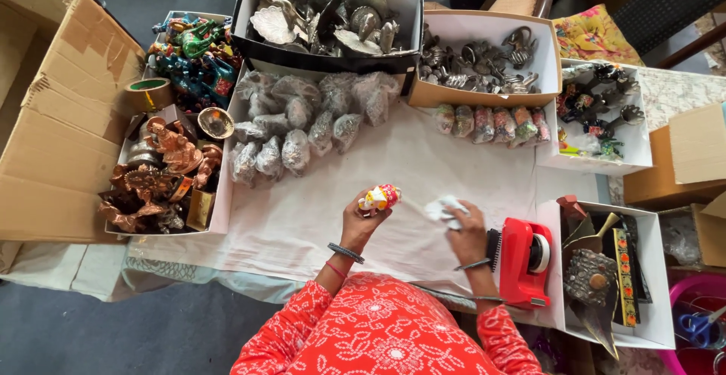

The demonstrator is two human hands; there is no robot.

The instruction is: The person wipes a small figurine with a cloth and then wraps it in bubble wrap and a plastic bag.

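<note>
My left hand (360, 222) is raised over the white cloth (302, 216) and holds a small painted figurine (380, 196), red, yellow and white. My right hand (466, 230) rests a little to the right, fingers closed on a crumpled white piece of paper or tissue (442, 209). Both wrists wear bangles, and my sleeves are red with a white pattern. A red tape dispenser (523, 261) stands just right of my right hand.
Bubble-wrapped pieces (299, 129) lie at the back of the cloth. Boxes of metal figures (333, 16), (484, 57), copper-coloured idols (162, 175) and painted items (195, 54) ring it. A large cardboard carton (53, 110) stands left. A tape roll (149, 92) sits beside it. Scissors (699, 326) lie far right.
</note>
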